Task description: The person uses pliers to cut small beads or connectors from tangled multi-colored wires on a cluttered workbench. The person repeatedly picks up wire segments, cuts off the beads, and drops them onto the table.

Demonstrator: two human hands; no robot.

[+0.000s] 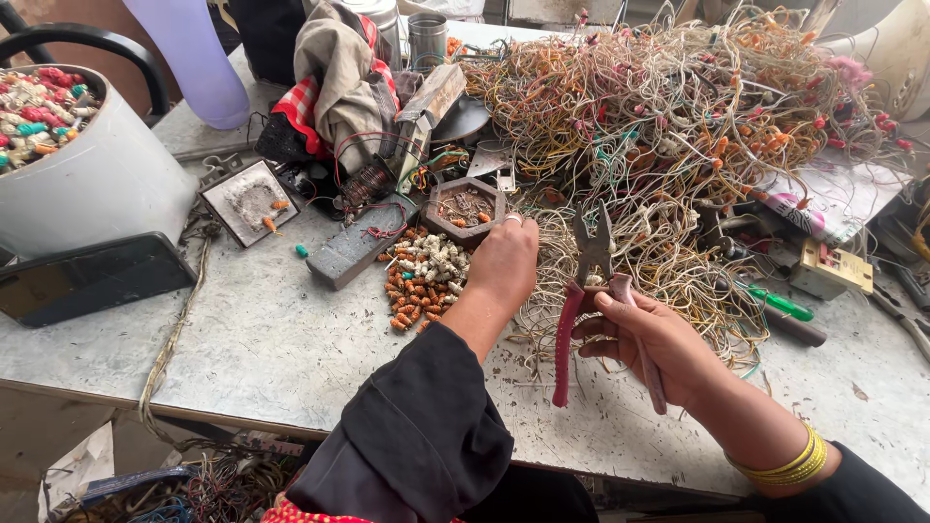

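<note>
The right hand (647, 341) holds a pair of red-handled pliers (588, 291), its fingers wrapped around both handles and its thumb lying across the top near the pivot; the jaws point away from the person, slightly parted, at the near edge of a big tangle of thin wires (668, 145) that covers the far right of the worn metal tabletop (271, 339). Whether a wire sits between the jaws cannot be told from here. The left hand (504, 261), a ring on one finger, reaches forward with its fingers curled down into the pale strands just left of the pliers; what it pinches is hidden under the knuckles. To do this well, it seems wise for the left hand to draw a single strand taut and free of its neighbours, so the jaws close on one wire and not on a bundle, and for the right hand to keep the handles square so the tool does not twist. Just left of the left hand lies a small heap of orange and white resistor-like parts (421, 276), and beyond it a hexagonal dish (467, 207) holds a few more. A white bucket (97, 179) at the far left is full of coloured pieces. A green-handled screwdriver (781, 306) lies to the right of the pliers, close enough to catch loose strands.
</note>
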